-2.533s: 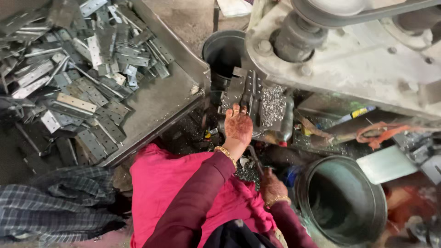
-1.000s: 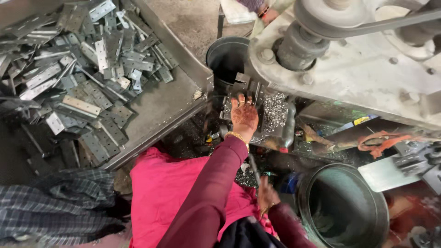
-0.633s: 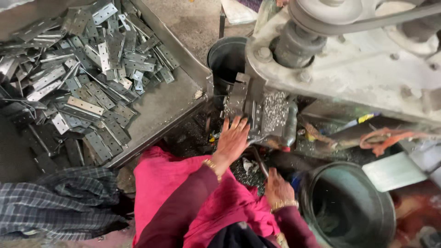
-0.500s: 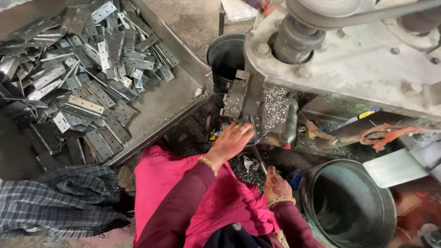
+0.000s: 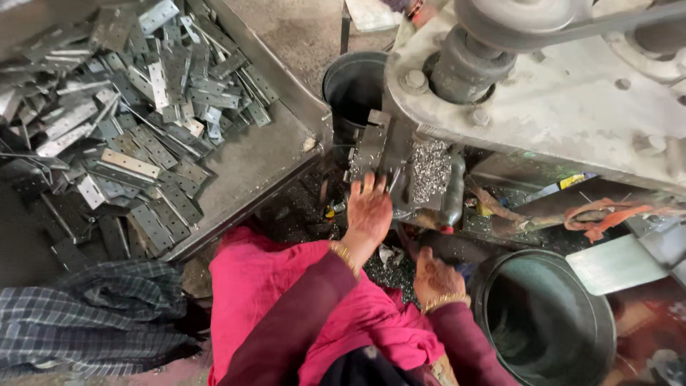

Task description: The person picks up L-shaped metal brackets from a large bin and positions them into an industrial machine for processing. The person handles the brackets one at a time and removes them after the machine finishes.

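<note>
Fingers of left hand (image 5: 369,211) spread wide on press plate (image 5: 371,150); black bucket (image 5: 351,89) just beyond them, contents unseen. Right hand (image 5: 436,279) loosely curled, holding nothing visible, beside empty drum (image 5: 543,322).

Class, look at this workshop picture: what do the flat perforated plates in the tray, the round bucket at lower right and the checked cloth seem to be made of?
Perforated plates: probably steel, bare grey with dull shine, thin and hard-edged with punched holes. Round bucket: likely sheet metal, dark and worn with a thin rim, though plastic cannot be ruled out. Checked cloth: woven fabric, since it lies soft and folds.
</note>
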